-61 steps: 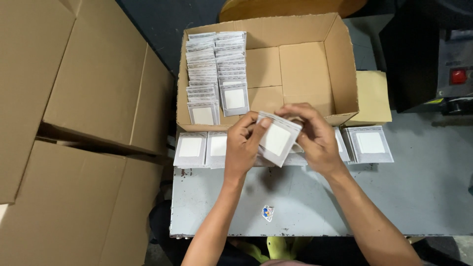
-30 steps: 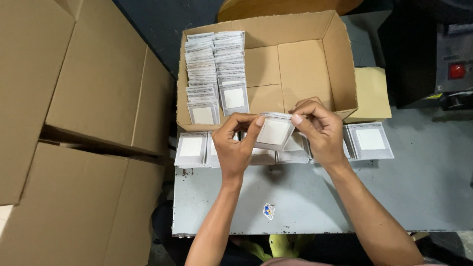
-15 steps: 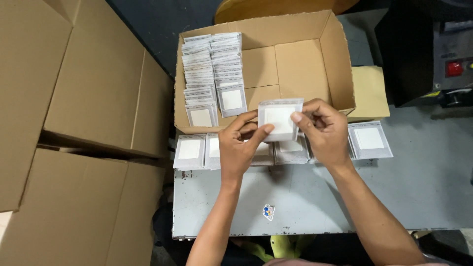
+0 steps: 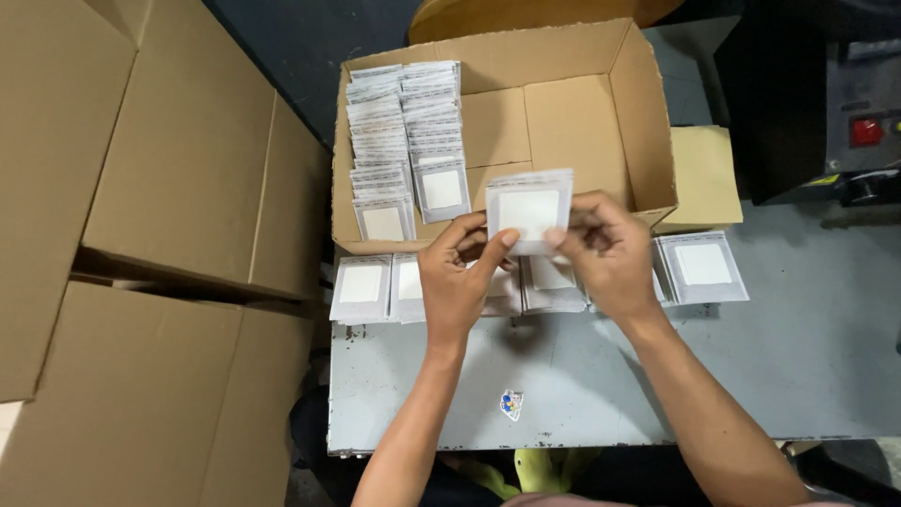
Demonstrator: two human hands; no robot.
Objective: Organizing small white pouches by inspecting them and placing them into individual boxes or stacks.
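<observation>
My left hand (image 4: 457, 277) and my right hand (image 4: 605, 252) together hold a small stack of square clear packets with white inserts (image 4: 528, 210), upright, just above the near wall of an open cardboard box (image 4: 572, 122). Two rows of the same packets (image 4: 404, 131) stand filed along the box's left side. More packets lie flat in a row on the grey table (image 4: 601, 376) below my hands: at the left (image 4: 361, 286), under my hands (image 4: 552, 282), and at the right (image 4: 702, 268).
Large closed cardboard cartons (image 4: 150, 253) fill the left side. A dark machine with a red button (image 4: 845, 113) stands at the right. A flat tan pad (image 4: 704, 178) lies beside the box. A small sticker (image 4: 511, 404) sits near the table's front edge.
Both hands have lifted the packets from a tilt over the table row up and forward to the box's near wall, now squared upright.
</observation>
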